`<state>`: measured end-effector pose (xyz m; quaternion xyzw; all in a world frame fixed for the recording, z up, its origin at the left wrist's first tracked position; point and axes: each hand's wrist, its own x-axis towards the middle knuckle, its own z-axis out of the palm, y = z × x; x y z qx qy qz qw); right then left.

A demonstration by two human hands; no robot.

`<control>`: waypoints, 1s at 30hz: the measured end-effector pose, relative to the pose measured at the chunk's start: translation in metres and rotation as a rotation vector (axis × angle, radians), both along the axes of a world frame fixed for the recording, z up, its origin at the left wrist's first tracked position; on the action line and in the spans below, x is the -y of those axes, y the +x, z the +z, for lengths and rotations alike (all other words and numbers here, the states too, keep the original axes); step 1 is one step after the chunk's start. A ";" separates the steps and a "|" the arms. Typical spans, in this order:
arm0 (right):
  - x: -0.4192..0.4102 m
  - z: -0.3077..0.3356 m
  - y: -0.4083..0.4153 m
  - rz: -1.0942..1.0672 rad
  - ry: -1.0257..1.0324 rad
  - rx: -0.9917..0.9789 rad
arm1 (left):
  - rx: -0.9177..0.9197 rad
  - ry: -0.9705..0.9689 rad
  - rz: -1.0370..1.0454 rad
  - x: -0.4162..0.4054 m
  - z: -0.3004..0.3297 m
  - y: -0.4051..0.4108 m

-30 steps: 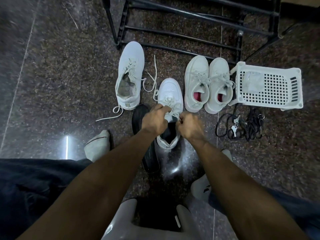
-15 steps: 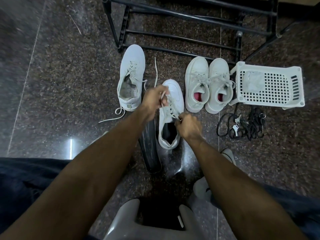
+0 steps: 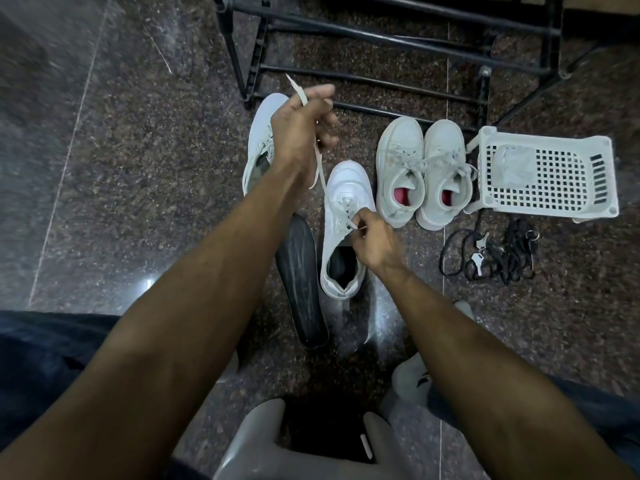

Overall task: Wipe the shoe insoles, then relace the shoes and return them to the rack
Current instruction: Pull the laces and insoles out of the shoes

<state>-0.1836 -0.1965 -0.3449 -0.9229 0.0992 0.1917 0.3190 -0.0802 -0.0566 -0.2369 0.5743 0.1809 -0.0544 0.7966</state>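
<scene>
A white sneaker stands on the floor in front of me, toe pointing away. My left hand is raised above and left of it and grips one end of its white lace, drawn up taut from the eyelets. My right hand pinches the lace at the shoe's tongue. A dark insole lies on the floor just left of this shoe. Its partner, another white sneaker, lies further left, partly hidden behind my left arm.
A laced pair of white sneakers with pink insoles stands to the right. Beside them lies a white plastic basket holding a cloth. Black laces and keys lie in front of it. The black shoe rack stands behind. A grey stool is under me.
My left hand has pulled the lace up and away from the shoe, toward the upper left, drawing it through the eyelets. My right hand stayed at the tongue.
</scene>
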 end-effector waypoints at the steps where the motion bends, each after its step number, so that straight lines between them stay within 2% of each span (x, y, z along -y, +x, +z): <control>1: -0.001 0.003 0.001 -0.077 0.135 -0.029 | -0.015 0.096 -0.005 0.000 -0.004 0.004; 3: -0.001 0.017 0.006 -0.268 0.439 -0.094 | -0.092 0.294 -0.113 -0.001 -0.021 0.007; 5: 0.006 0.039 0.015 -0.447 0.717 -0.117 | -0.265 0.580 -0.276 -0.004 -0.047 -0.002; 7: 0.019 0.053 0.025 -0.585 0.849 -0.085 | -0.369 0.920 -0.435 -0.007 -0.071 -0.021; 8: 0.027 0.053 0.030 -0.602 0.792 -0.055 | -0.363 1.024 -0.520 -0.005 -0.077 -0.033; 9: 0.034 0.048 0.034 -0.549 0.631 -0.047 | -0.328 1.091 -0.593 -0.002 -0.081 -0.045; 12: 0.040 0.038 0.024 -0.096 -0.099 -0.211 | -0.261 1.118 -0.755 0.007 -0.088 -0.077; 13: 0.038 0.035 0.015 0.004 -0.256 -0.236 | -0.285 1.110 -0.791 0.010 -0.093 -0.085; 14: 0.033 0.033 0.005 0.048 -0.330 -0.219 | -0.305 1.134 -0.811 0.012 -0.098 -0.092; 17: 0.017 0.023 -0.018 0.058 -0.377 -0.131 | -0.280 1.312 -0.832 0.013 -0.108 -0.100; 21: 0.002 0.009 -0.027 0.183 -0.410 -0.157 | -0.176 1.472 -0.892 0.011 -0.109 -0.097; 24: 0.005 0.005 -0.021 0.168 -0.403 -0.128 | -0.164 1.469 -0.890 0.005 -0.107 -0.094; 30: 0.027 0.002 -0.017 0.117 -0.392 -0.159 | -0.362 1.270 -0.749 -0.017 -0.110 -0.097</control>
